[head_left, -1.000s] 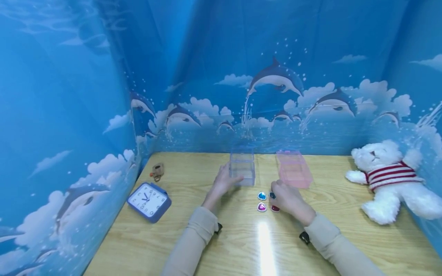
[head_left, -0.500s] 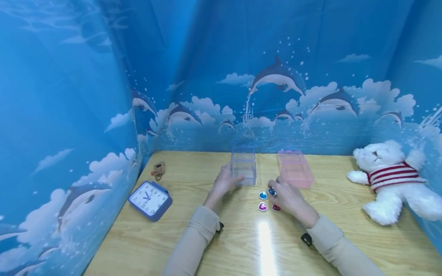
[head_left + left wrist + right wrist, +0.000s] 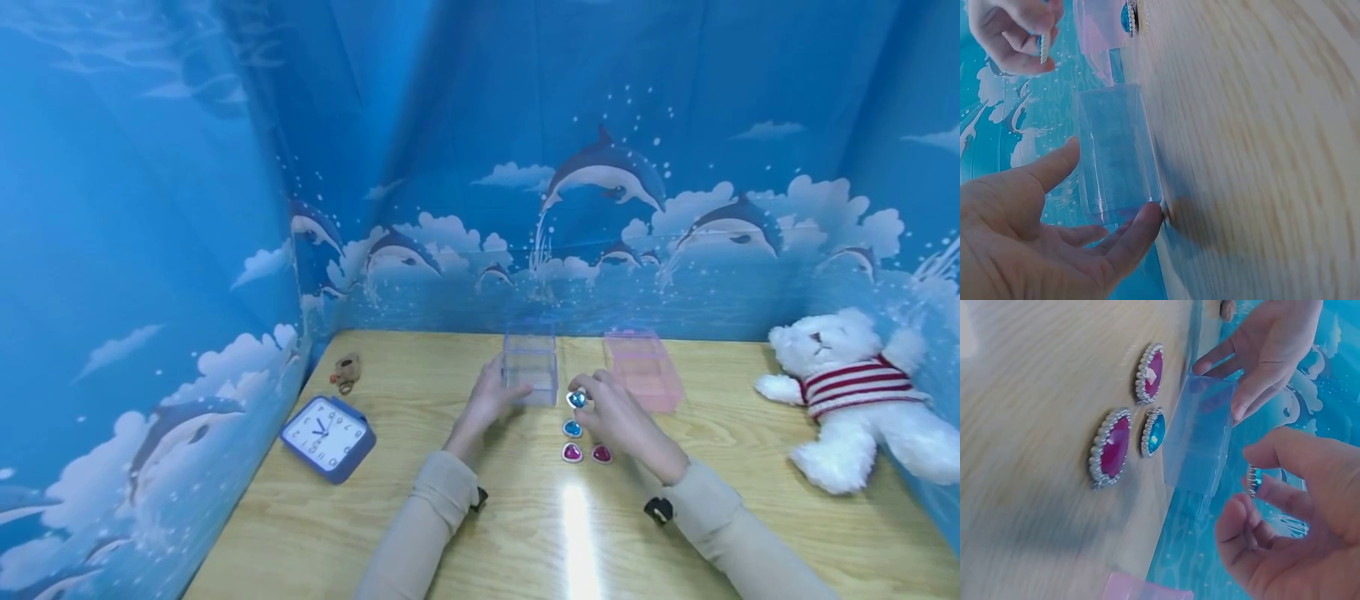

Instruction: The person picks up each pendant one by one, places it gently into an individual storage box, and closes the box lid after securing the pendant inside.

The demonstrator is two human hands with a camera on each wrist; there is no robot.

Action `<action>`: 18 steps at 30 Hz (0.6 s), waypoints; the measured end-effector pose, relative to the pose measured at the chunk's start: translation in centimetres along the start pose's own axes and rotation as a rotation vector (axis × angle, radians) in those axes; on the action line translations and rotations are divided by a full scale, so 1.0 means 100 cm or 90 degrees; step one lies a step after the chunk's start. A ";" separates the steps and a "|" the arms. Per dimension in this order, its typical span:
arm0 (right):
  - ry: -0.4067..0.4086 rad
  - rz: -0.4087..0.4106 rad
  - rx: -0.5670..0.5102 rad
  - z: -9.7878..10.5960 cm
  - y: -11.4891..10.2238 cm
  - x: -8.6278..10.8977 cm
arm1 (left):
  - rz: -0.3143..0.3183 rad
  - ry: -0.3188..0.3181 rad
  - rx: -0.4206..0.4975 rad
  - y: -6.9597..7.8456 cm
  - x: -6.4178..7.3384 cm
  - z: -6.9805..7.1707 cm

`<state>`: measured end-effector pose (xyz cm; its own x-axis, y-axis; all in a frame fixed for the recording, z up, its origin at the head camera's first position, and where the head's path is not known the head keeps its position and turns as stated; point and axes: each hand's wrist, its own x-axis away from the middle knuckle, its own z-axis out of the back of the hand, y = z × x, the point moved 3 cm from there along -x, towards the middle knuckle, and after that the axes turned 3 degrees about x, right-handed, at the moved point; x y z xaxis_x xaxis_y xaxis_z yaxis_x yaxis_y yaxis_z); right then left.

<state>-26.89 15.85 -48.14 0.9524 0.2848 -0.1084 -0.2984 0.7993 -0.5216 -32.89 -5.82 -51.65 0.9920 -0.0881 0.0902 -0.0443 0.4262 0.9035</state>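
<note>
My right hand (image 3: 621, 423) pinches a blue gem with a beaded silver rim (image 3: 577, 399) between thumb and fingertips, raised above the table. In the right wrist view that gem (image 3: 1254, 481) is seen nearly edge-on. My left hand (image 3: 489, 398) holds a clear bluish plastic box (image 3: 529, 377) by its left end, thumb on one side and fingers on another. The box's lid stands open at the back. Below the raised gem lie a second blue gem (image 3: 572, 428), a pink heart-shaped gem (image 3: 572, 452) and a red gem (image 3: 602, 454), all silver-rimmed.
A pink clear box (image 3: 647, 375) with its lid open stands right of the bluish one. To the left are a blue square clock (image 3: 327, 438) and a small brown trinket (image 3: 346, 372). A white teddy bear (image 3: 855, 392) lies far right. A dolphin-print curtain (image 3: 480, 167) backs the table.
My right hand has picked up a blue gem from the table and moved it up and left, toward the bluish box. The left hand stays at that box.
</note>
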 end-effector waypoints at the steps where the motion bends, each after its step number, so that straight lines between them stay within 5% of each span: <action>1: 0.003 -0.005 -0.012 0.000 0.000 -0.002 | -0.002 0.000 0.003 0.000 0.000 0.000; 18: 0.028 0.010 -0.074 -0.003 -0.005 -0.048 | -0.026 0.004 0.012 0.002 0.001 0.001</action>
<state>-31.29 13.91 -47.56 0.9501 0.2721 -0.1527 -0.3069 0.7276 -0.6135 -32.77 -5.84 -51.38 0.9938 -0.0989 0.0500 -0.0056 0.4055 0.9141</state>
